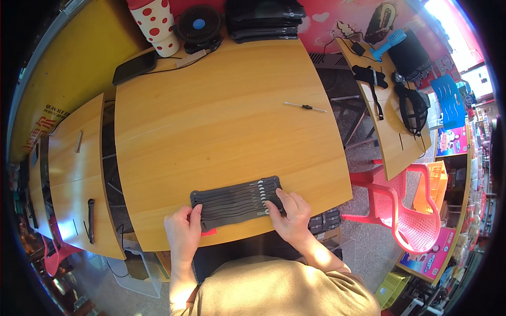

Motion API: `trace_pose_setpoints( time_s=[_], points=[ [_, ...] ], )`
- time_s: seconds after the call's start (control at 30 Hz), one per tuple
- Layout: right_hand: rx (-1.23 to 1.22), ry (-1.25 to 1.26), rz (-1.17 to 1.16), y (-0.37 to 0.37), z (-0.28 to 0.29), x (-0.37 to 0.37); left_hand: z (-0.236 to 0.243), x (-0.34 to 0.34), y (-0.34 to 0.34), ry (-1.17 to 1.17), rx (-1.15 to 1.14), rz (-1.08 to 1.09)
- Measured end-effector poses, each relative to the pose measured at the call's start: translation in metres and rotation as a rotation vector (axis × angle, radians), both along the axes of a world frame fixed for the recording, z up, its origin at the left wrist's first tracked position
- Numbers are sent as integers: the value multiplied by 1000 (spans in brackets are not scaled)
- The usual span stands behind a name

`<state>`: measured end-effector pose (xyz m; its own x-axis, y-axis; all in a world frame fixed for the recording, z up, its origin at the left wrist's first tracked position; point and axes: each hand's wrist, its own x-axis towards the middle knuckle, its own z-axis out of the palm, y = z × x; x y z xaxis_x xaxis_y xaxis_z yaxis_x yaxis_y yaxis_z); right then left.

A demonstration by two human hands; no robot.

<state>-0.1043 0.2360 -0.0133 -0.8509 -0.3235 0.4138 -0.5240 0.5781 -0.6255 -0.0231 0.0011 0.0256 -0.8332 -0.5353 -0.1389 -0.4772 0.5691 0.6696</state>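
Note:
A flat dark grey piece (pixel 229 203), made up of several wavy parallel strips with pale marks near its right end, lies at the near edge of the wooden table (pixel 221 121). My left hand (pixel 184 227) grips its left end, thumb on top. My right hand (pixel 290 213) grips its right end with thumb and fingers. A small red item (pixel 209 232) shows beneath its lower left edge. A thin rod with a black middle (pixel 304 107) lies farther back on the right of the table.
At the back sit a dotted tumbler (pixel 153 23), phone (pixel 134 67), fan (pixel 199 26) and dark stack (pixel 263 21). Side tables (pixel 76 174) hold tools and straps (pixel 411 108). A pink chair (pixel 411 221), orange crate (pixel 429 181) and clear bin (pixel 145 279) stand below.

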Motion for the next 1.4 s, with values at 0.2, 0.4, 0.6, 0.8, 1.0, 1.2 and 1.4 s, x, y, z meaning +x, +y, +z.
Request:
trace_pose_setpoints(
  time_s=[0.2, 0.4, 0.6, 0.8, 1.0, 1.2, 1.4],
  points=[
    [59, -23, -2, 0, 4, 0, -2, 0, -1, -6, -52, -29],
    [135, -46, -2, 0, 14, -1, -2, 0, -1, -11, -33, -35],
    [212, -44, -8, 1, 20, 2, -5, 3, -2, 7, -63, -32],
    [169, -139, 18, 16, 15, -1, -7, 2, -3, 38, -140, -79],
    [-146, -572, 41, 30, 15, -6, -13, 6, -9, 91, -91, -70],
    [-210, -490, 14, 29, 6, -4, -3, 26, -6, 54, 450, 99],
    [75, -210, -15, 19, 10, 3, -17, 30, -11, 104, 294, 57]
  ],
)
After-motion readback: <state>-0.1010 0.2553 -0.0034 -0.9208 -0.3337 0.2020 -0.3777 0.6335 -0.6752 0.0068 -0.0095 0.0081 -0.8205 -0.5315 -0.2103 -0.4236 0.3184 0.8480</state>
